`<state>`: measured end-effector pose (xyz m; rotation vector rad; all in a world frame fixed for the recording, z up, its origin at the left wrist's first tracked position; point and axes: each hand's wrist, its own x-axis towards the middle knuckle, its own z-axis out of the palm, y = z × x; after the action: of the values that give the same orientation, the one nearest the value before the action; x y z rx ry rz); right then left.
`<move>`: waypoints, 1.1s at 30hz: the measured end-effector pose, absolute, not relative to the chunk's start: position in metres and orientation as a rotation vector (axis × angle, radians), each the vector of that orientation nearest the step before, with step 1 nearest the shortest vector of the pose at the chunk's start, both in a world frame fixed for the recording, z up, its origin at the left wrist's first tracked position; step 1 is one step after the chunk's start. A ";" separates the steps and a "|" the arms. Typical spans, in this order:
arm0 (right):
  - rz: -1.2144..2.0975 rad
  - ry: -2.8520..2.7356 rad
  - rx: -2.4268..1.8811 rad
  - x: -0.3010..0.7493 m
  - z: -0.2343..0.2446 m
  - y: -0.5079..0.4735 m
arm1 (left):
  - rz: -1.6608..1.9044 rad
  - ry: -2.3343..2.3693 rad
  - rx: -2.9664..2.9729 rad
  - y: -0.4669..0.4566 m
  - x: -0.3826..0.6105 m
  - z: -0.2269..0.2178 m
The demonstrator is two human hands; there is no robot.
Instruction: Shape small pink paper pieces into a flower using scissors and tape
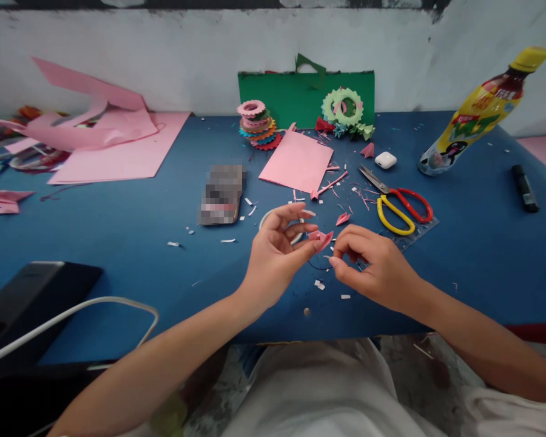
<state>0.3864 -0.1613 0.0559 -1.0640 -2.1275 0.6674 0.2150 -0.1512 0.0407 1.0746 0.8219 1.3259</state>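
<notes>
Over the front middle of the blue table, my left hand (275, 246) pinches a small folded pink paper piece (321, 238) between thumb and fingers. Close to its right, my right hand (375, 261) has thumb and fingertips drawn together. A tiny pale bit shows at those fingertips, too small to name. Behind my left hand lies a white ring (300, 233), like a tape roll, mostly hidden. Another folded pink piece (343, 218) rests just beyond my hands. Scissors (398, 203) with red and yellow handles lie to the right, partly over a clear ruler (418, 233).
A pink paper sheet (295, 161), stacked scalloped paper rings (257, 127) and a green card (300, 100) are farther back. A blurred phone (222, 194) lies left; a tilted drink bottle (477, 115), white earbud case (386, 160) and black tube (524, 189) lie right. Paper scraps are scattered around.
</notes>
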 end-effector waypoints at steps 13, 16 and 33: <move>0.417 -2.112 -0.971 0.386 0.052 -0.159 | 1.274 0.817 1.128 -0.155 0.216 0.044; 0.429 -2.102 -0.955 0.387 0.053 -0.159 | 1.277 0.810 1.161 -0.156 0.216 0.046; 0.458 -2.108 -0.974 0.388 0.054 -0.156 | 1.268 0.823 1.194 -0.158 0.216 0.046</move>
<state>0.3878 -0.1565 0.0542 -0.9740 -2.1084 0.4581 0.2161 -0.1583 0.0461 1.1938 0.8233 1.2685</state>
